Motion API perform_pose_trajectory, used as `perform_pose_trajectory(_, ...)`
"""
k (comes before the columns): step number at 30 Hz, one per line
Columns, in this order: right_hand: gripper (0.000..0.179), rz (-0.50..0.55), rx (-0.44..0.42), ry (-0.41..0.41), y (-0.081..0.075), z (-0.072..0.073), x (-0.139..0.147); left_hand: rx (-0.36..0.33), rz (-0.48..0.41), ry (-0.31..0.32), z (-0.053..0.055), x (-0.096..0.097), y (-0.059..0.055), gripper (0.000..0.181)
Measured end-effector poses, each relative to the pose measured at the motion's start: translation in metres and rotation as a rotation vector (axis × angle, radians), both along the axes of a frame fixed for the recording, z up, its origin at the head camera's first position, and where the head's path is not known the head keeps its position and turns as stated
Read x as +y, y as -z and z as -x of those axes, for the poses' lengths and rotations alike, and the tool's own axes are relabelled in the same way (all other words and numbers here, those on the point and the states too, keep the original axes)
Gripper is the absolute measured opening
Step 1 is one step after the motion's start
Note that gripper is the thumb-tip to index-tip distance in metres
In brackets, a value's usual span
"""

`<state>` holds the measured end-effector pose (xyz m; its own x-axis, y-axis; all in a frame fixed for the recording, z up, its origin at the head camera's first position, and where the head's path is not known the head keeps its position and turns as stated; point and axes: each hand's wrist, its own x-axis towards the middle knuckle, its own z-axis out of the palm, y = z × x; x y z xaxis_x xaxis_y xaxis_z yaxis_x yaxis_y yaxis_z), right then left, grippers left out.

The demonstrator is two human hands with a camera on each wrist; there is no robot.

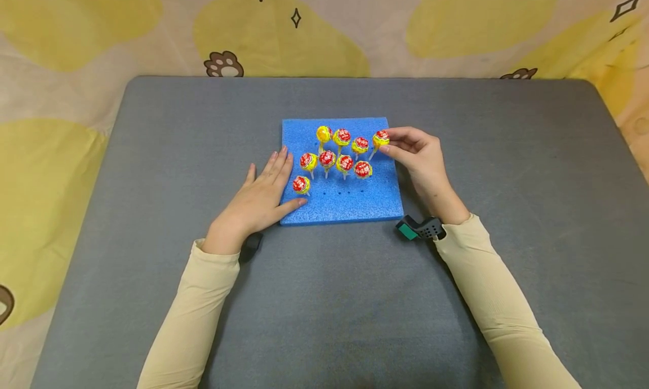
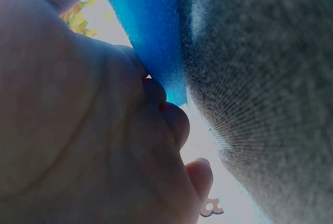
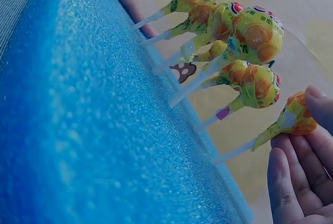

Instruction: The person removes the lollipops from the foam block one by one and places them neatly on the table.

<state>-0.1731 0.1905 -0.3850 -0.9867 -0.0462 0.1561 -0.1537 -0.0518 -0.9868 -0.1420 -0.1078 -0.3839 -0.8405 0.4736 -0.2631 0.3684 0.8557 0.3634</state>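
Note:
A blue foam board holds several lollipops in red and yellow wrappers, standing on white sticks in rows. At the board's back right corner, my right hand pinches the head of a lollipop between thumb and fingers. In the right wrist view this lollipop leans, its stick's lower end at the foam. My left hand lies along the board's left edge with straight fingers, the thumb over the front left part. Nearest to it stands a single lollipop in the front row.
Small holes run along the front row of the board, right of the single lollipop. Grey cloth covers the table beneath it. A patterned yellow and cream curtain hangs behind. Wrist cameras sit under both wrists.

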Motion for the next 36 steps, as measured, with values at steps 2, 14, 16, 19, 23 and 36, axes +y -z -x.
perform_pose_trajectory(2,0.020,-0.005,0.009,-0.001,0.000,0.000,0.000,0.000,-0.002,0.001,0.000,0.000,-0.001,0.089)
perform_pose_trajectory(14,0.019,0.072,0.031,0.016,-0.003,0.001,0.001,-0.003,-0.004,0.000,0.001,0.001,-0.002,0.089)
perform_pose_trajectory(16,0.019,0.076,0.035,0.015,-0.004,0.001,0.001,-0.005,-0.004,-0.001,0.001,0.001,-0.002,0.089)
perform_pose_trajectory(19,0.019,0.091,0.041,0.011,-0.004,0.001,0.002,-0.005,-0.004,-0.001,0.001,0.001,-0.002,0.089)
perform_pose_trajectory(23,0.022,0.125,0.057,0.001,-0.005,0.001,0.003,-0.006,-0.005,0.001,0.001,0.001,-0.002,0.089)
perform_pose_trajectory(36,0.023,0.248,0.081,0.001,-0.007,0.004,0.014,-0.002,0.003,0.000,0.000,0.001,-0.002,0.088)
